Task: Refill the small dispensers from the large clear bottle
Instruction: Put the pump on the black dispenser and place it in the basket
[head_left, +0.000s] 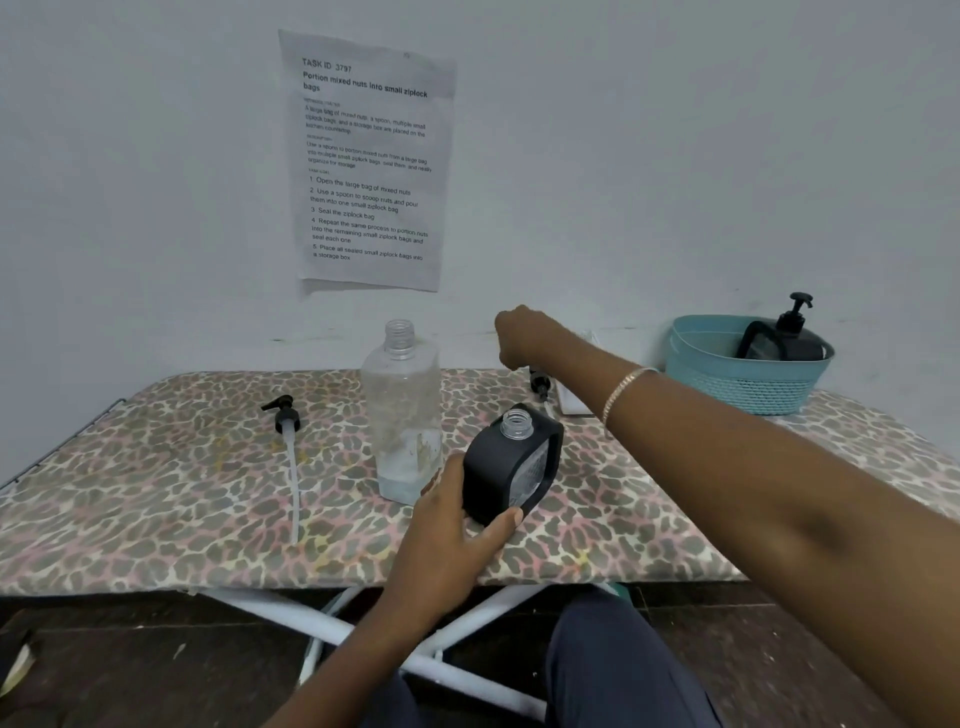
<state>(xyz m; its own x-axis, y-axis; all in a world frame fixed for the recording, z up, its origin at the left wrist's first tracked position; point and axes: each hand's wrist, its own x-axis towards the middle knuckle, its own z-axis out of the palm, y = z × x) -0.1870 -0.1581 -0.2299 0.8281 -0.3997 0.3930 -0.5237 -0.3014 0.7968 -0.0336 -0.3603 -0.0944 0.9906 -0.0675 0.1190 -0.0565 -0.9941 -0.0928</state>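
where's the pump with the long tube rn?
Head view: the long-tube pump lies flat on the left part of the leopard-print board, to the left of the large clear bottle and apart from it.

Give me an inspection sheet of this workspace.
Surface: leopard-print board cover.
Job's things: large clear bottle uncapped, little liquid left; small black dispenser uncapped; long-tubed pump lying left; second pump at the back.
Clutter: white object under the right arm.
Grippers: left hand grips the small black dispenser; right hand curled above the second pump, hold unclear.
Cables: nothing seen.
Surroundings: teal basket holding a pumped dispenser; instruction sheet on the wall.
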